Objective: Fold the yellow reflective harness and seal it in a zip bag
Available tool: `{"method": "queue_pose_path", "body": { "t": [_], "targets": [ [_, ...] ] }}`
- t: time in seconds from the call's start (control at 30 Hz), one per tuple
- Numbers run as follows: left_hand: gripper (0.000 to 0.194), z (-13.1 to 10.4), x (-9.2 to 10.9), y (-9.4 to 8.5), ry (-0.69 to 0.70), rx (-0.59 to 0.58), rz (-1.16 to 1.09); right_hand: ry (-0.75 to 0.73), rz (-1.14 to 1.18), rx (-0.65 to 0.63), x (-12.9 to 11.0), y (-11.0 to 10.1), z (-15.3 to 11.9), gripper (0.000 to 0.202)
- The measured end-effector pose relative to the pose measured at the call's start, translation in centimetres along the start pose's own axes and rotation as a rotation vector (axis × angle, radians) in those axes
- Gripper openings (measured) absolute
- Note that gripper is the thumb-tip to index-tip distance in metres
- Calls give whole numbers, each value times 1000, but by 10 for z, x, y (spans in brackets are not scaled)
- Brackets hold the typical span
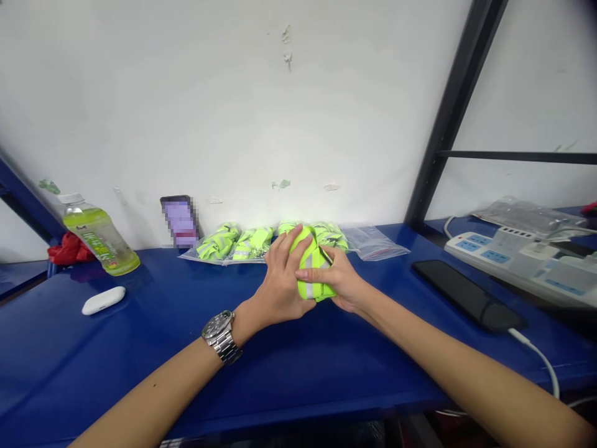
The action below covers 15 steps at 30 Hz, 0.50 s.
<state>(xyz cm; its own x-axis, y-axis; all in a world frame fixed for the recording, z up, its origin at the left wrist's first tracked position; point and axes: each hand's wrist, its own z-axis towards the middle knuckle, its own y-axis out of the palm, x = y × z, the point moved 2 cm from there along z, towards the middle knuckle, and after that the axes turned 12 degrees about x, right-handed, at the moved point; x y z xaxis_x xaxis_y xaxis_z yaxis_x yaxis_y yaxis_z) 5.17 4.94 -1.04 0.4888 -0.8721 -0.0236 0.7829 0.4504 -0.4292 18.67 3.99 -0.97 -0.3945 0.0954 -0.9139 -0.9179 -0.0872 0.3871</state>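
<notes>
Between my two hands is a folded reflective vest [311,283], neon yellow-green with a silver strip, bundled into a compact roll above the blue table. My left hand [286,277], with a metal watch [221,334] on its wrist, wraps around the vest's left side. From the right, my right hand [342,280] grips it, thumb pressed across the front. Behind, along the wall, lie several more bundled vests of the same colour, such as the one at the left [219,242], on or in clear plastic bags [375,241]. My hands partly hide the row.
On the left stand a tilted drink bottle [102,239] and a white earbud case [103,300]. A propped phone [180,221] leans on the wall. To the right lie a black phone [466,292] with a cable and a white power strip [517,258]. The table [298,373] is blue.
</notes>
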Motion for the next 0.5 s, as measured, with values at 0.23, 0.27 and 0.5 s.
{"method": "queue_pose_path", "body": {
  "t": [0.23, 0.27, 0.5],
  "targets": [
    [105, 8, 7, 21, -17, -225, -125, -101, -89, 219, -16, -49, 13, 47],
    [99, 11, 8, 26, -37, -195, -128, -133, -89, 282, -23, -61, 17, 46],
    [18, 40, 8, 109, -54, -256, 28, -438, 47, 630, -69, -120, 33, 34]
  ]
}}
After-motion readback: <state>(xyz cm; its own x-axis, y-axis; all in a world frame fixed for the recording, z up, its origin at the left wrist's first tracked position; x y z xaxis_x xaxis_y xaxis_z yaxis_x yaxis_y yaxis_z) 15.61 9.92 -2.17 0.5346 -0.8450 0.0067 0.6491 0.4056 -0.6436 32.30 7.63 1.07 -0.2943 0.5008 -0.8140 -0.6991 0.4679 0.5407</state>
